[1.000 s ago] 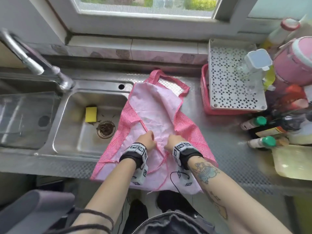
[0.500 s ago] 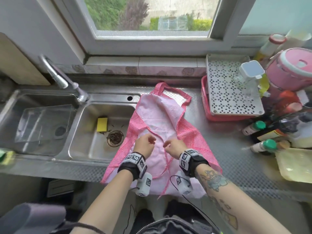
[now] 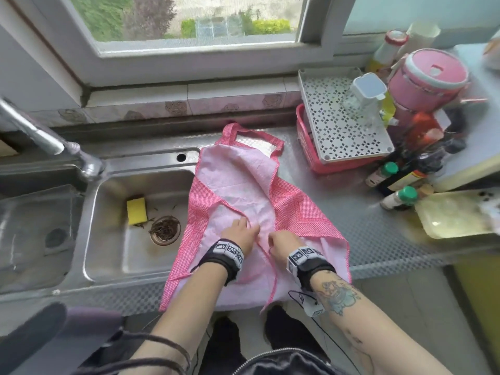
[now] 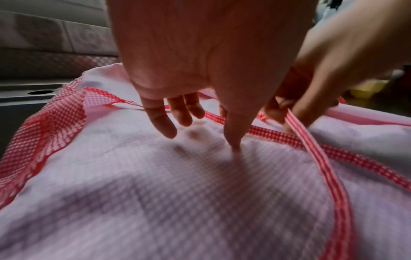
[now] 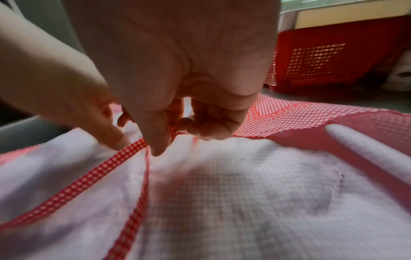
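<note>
A pink gingham apron point(image 3: 243, 185) lies spread on the steel counter beside the sink, and its lower edge hangs over the counter's front. My left hand point(image 3: 240, 234) rests on the pale middle of the apron point(image 4: 155, 184) with fingers point(image 4: 160, 123) extended and thumb tip pressing the cloth. My right hand point(image 3: 281, 240), just beside it, pinches a red checked tie strap point(image 4: 311, 140) between thumb and curled fingers point(image 5: 200, 126). The strap point(image 5: 138, 193) runs from that pinch back toward me across the fabric.
The sink point(image 3: 108, 266) on the left holds a yellow sponge point(image 3: 136, 209) and a drain strainer point(image 3: 165, 230); a faucet point(image 3: 40, 139) stands behind. A red basket point(image 3: 305, 136) under a white perforated tray point(image 3: 343, 123), a pink cooker point(image 3: 424, 77), bottles point(image 3: 400, 197) and a yellowish tray point(image 3: 454, 217) crowd the right.
Half a second ago both hands were slightly raised with fingers curled at the ties. Now the left hand lies flat on the cloth, while the right still pinches the strap.
</note>
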The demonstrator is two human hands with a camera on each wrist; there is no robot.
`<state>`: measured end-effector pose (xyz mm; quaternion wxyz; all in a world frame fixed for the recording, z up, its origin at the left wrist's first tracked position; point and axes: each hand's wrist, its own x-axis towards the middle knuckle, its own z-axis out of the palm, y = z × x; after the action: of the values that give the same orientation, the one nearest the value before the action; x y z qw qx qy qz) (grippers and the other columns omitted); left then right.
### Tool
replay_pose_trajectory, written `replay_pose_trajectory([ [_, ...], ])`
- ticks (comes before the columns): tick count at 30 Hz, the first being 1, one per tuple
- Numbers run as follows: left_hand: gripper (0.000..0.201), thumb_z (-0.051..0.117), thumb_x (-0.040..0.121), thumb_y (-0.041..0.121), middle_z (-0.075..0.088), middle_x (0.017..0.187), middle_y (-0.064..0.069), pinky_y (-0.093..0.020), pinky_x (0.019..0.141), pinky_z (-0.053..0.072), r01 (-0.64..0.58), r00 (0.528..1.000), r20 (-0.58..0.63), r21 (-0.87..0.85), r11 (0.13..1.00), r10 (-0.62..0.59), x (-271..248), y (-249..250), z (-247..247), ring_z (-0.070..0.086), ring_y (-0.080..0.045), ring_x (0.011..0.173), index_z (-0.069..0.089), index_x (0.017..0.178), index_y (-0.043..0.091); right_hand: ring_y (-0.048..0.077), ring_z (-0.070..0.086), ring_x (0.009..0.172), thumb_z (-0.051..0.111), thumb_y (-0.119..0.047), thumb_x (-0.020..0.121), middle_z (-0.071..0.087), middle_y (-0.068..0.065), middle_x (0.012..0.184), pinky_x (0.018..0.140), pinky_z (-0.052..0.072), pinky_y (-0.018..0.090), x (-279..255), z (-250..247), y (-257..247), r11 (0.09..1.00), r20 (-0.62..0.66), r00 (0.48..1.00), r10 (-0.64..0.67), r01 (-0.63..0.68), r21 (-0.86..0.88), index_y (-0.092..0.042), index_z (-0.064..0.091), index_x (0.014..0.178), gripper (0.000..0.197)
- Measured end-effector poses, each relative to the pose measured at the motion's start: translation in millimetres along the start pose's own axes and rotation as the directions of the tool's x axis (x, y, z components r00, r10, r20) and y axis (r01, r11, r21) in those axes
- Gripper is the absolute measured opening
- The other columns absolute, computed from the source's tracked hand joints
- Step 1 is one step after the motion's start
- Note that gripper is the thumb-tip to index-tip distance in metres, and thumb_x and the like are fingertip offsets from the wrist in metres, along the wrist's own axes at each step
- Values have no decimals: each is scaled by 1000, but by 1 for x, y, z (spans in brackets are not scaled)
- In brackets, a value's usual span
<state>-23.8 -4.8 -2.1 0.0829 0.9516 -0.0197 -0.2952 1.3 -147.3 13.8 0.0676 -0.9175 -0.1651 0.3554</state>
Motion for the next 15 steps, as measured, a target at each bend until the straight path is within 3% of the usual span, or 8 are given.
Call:
replay_pose_trajectory([
  [3, 32, 46, 91, 29, 45, 126, -14, -44, 98, 37, -63, 997, -41, 103, 993, 68, -3, -6, -1, 40, -33, 121, 64, 113, 15, 24, 61, 82, 57, -24, 86, 69, 6, 89, 75, 48, 33, -8, -13, -3, 961, -98, 990, 98, -69, 267, -14, 67, 86, 15],
  [6, 39, 45, 92, 38, 57, 119, -14, -41, 94, 39, -127, 984, -126, 2, 992, 126, -13, -7, -15, 50, -34, 114, 68, 105, 9, 22, 51, 63, 56, -27, 85, 58, 1, 60, 65, 41, 31, -7, -29, 2, 826, -139, 960, 243, -129, 549, -19, 58, 55, 30],
  [10, 38, 41, 96, 39, 69, 105, -17, -37, 81, 45, -49, 996, -85, -313, 949, 24, -24, -15, -40, 63, -34, 97, 61, 102, 7, 22, 52, 53, 49, -37, 87, 68, 8, 72, 67, 46, 34, -9, -58, -4, 750, -201, 939, 278, -82, 656, -21, 58, 49, 42],
  [12, 35, 46, 95, 36, 70, 104, -16, -36, 80, 47, -39, 997, -81, -431, 902, 4, -28, -17, -49, 64, -32, 96, 64, 101, 6, 21, 54, 53, 55, -43, 84, 64, 4, 59, 63, 50, 36, -14, -67, -17, 724, -224, 948, 227, -11, 689, -19, 65, 53, 41],
  [15, 28, 49, 93, 26, 70, 101, -18, -34, 78, 45, -28, 989, -137, -583, 812, -64, -30, -19, -61, 64, -33, 96, 67, 97, 5, 15, 49, 52, 61, -39, 84, 55, -2, 55, 55, 40, 28, -22, -71, -34, 830, -180, 983, -18, 116, 546, -17, 65, 65, 30],
])
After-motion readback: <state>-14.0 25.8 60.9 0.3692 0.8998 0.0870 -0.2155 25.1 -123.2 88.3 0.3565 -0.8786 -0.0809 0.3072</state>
